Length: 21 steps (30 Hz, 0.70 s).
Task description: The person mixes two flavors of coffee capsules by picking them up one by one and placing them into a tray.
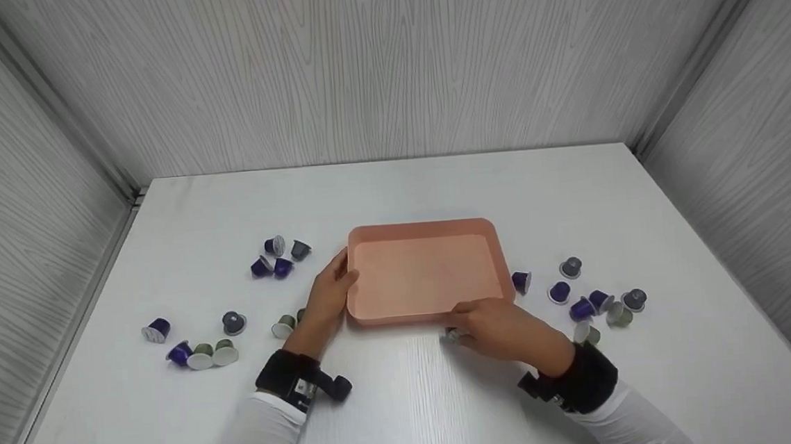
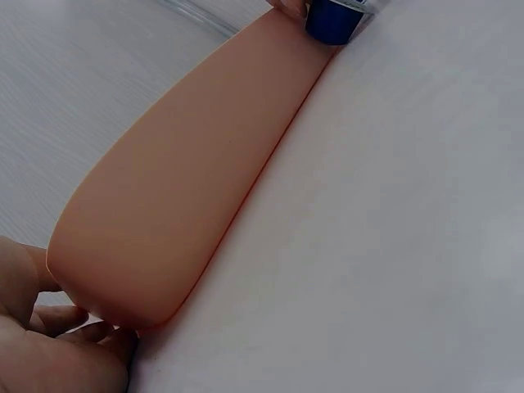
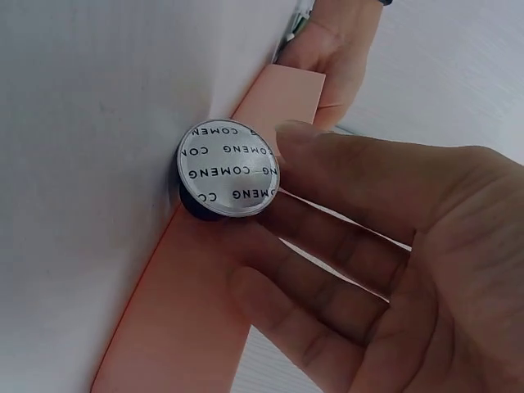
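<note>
A shallow pink tray [image 1: 430, 315] lies in the middle of the white table. My left hand [image 1: 327, 296] grips its left side, thumb at the rim and fingers against the outer wall. Near the tray's front right corner, my right hand [image 1: 504, 329] pinches a dark blue coffee capsule [image 3: 229, 168] between thumb and fingers. The capsule's printed foil lid faces the right wrist camera. In the left wrist view its blue cup [image 2: 334, 23] stands close against the tray's front wall. From the head, most of this capsule is hidden under the right hand.
To the left lie several purple, grey and green capsules, among them a grey one [image 1: 234, 322] and a purple one [image 1: 180, 353]. More are scattered on the right, including a purple one [image 1: 559, 292] and one beside the tray [image 1: 521, 281]. Wood-grain panels [image 1: 385, 69] enclose the table.
</note>
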Motion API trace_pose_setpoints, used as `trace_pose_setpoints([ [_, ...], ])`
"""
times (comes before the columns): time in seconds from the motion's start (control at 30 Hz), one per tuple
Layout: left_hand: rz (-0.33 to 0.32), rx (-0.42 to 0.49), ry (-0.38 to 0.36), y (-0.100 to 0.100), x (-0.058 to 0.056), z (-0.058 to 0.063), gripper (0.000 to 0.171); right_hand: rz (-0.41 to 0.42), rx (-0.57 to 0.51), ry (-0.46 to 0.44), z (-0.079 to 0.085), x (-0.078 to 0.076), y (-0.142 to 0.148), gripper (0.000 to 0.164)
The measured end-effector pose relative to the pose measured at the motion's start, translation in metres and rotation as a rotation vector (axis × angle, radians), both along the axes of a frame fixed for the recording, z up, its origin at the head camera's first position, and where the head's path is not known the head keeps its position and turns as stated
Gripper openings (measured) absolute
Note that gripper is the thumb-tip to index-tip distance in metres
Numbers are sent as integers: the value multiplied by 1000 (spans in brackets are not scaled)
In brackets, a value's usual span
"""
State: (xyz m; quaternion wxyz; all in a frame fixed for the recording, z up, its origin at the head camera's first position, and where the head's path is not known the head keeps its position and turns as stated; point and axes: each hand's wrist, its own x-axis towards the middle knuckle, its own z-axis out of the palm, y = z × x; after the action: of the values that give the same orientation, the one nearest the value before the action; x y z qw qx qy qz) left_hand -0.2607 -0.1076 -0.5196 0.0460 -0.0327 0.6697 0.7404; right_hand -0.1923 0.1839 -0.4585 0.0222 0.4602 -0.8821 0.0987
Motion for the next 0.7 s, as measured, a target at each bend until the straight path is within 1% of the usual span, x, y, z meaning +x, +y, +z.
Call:
trace_pose_setpoints([
  [0.1, 11, -18, 1, 1, 0, 0, 58, -22, 24, 12, -1, 2, -1, 11],
  [0.23, 24, -54, -3, 0, 0, 0, 58, -53, 75, 5, -1, 5, -3, 11],
  [0.37, 21, -60, -5, 0, 0, 0, 59, -95, 136, -57, -2, 7, -4, 13],
  [0.47, 12, -60, -8, 0, -1, 0, 59, -106, 167, -98, -4, 6, -4, 12],
  [0.6, 4, -79, -25, -1, 0, 0, 58, -65, 132, -121, -3, 1, -1, 15],
  [0.7, 1, -86, -29, -1, -1, 1, 59, -33, 81, -143, 2, -1, 4, 20],
])
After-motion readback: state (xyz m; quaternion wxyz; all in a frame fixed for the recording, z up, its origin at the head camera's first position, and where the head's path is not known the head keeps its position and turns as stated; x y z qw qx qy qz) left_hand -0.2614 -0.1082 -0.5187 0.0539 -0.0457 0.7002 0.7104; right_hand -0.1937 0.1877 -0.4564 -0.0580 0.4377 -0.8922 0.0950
